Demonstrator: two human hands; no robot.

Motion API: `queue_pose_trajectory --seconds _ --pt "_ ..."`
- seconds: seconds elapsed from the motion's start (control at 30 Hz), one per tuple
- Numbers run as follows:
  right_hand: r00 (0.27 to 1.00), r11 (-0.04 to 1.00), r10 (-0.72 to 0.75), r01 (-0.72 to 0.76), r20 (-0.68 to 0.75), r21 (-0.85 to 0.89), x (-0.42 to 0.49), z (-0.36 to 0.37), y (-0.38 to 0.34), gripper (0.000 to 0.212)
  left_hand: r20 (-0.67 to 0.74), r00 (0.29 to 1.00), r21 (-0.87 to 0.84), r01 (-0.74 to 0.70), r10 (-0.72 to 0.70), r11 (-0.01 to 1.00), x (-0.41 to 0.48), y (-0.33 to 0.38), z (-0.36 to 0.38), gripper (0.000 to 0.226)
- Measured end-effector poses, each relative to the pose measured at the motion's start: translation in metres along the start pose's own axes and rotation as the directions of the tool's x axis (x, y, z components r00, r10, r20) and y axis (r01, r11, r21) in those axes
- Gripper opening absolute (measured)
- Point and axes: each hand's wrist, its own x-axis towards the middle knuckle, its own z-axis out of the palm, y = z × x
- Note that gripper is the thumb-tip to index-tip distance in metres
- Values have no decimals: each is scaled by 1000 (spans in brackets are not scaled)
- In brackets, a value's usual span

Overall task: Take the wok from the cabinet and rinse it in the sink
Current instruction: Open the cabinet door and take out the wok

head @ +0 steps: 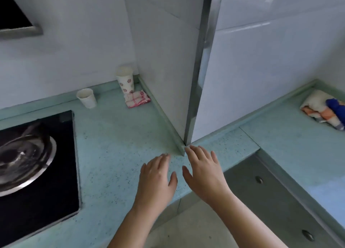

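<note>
Evidently fetching has not begun: left hand (156,175) and right hand (203,171) hover empty, fingers spread, above the cabinet (276,197), which needs opening next.

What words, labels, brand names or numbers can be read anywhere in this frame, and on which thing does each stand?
None: no readable text shows in this view.
The tall paper cup bears red round motifs, a pattern and not letters.
The small paper cup, the pink checked cloth, the striped towel and the black cooktop show no print.
</note>
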Motion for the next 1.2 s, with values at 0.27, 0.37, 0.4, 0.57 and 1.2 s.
queue_pose_trajectory --seconds 0.27,0.37,0.4,0.57,1.2 --pt "951 937 -310 306 -3 169 -35 27 34 43 -2 891 -459 403 -455 792 -60 31 76 48" --pt "931 920 -360 346 51 187 -48 34 51 45 48 818 -668 454 -574 590 -81 38 109 45" --pt "929 918 -363 345 67 195 -53 36 55 46 54 797 -710 455 -602 538 -86 39 118 43" --pt "917 904 -383 348 110 249 -70 52 70 43 141 677 -928 344 -722 141 -88 35 145 31" --pt "891 896 -394 319 223 309 -106 106 89 44 408 668 -832 -8 -622 -555 -49 -7 213 22"
